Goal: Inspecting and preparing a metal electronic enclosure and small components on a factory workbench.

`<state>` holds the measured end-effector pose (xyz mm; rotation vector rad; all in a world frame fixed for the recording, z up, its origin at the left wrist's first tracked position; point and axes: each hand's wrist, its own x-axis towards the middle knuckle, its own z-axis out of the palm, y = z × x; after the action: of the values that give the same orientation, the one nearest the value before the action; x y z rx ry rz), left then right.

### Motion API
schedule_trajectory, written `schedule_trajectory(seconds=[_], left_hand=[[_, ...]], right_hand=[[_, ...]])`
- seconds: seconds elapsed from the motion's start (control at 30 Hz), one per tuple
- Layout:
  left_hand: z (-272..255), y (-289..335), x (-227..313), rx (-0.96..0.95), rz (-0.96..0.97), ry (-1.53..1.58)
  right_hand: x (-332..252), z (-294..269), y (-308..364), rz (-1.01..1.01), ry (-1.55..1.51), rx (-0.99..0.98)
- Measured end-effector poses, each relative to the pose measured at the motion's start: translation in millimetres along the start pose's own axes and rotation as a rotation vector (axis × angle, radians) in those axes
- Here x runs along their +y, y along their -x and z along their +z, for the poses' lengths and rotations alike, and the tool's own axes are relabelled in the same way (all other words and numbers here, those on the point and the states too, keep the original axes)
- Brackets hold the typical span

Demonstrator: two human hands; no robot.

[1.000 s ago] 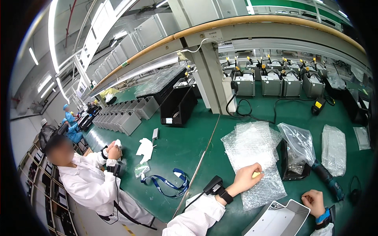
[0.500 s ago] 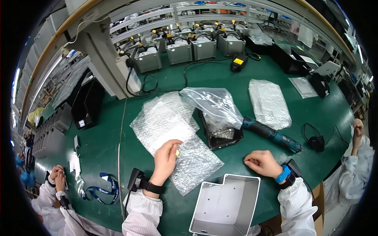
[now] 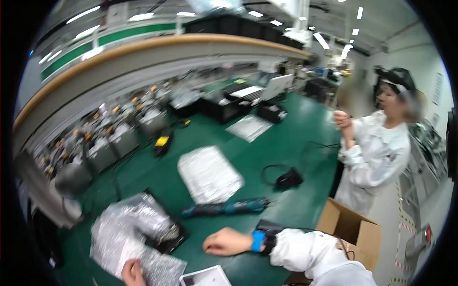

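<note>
At the lower edge my left hand (image 3: 132, 273) lies against a sheet of bubble wrap (image 3: 107, 245); its fingers look closed, but blur and the picture edge hide what is in them. My right hand (image 3: 228, 241) rests on the green table with its fingers curled in and nothing visible in them. Between the hands, the rim of a light grey metal box (image 3: 207, 278) shows at the bottom. A black bin (image 3: 174, 242) holding clear plastic bags (image 3: 145, 212) stands beside the bubble wrap. Beyond my right hand lies a teal cordless screwdriver (image 3: 226, 208).
A wrapped flat packet (image 3: 210, 174) lies mid-table, with a black adapter (image 3: 289, 178) and cable to its right. Grey box units (image 3: 102, 150) line the far left. A co-worker (image 3: 374, 148) stands at the right, near an open carton (image 3: 350, 226).
The view has swung right and up, bringing the co-worker and carton into sight. My left hand and the metal box now sit partly outside the lower edge. My right hand stays curled.
</note>
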<state>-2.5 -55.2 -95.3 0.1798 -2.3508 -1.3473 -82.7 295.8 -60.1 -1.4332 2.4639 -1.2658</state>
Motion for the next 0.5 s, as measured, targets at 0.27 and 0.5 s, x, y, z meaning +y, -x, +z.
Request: schedule_trajectory(seconds=[0.27,0.5], left_hand=[[4.4,4.9,44.4,-0.12,-0.03,-0.07],[6.6,5.0,12.2,0.067,0.026,0.013]], right_hand=[[-2.9,-7.1,19.8,0.003,-0.014,0.079],[0.1,1.5,-1.2,-0.002,-0.009,-0.015]])
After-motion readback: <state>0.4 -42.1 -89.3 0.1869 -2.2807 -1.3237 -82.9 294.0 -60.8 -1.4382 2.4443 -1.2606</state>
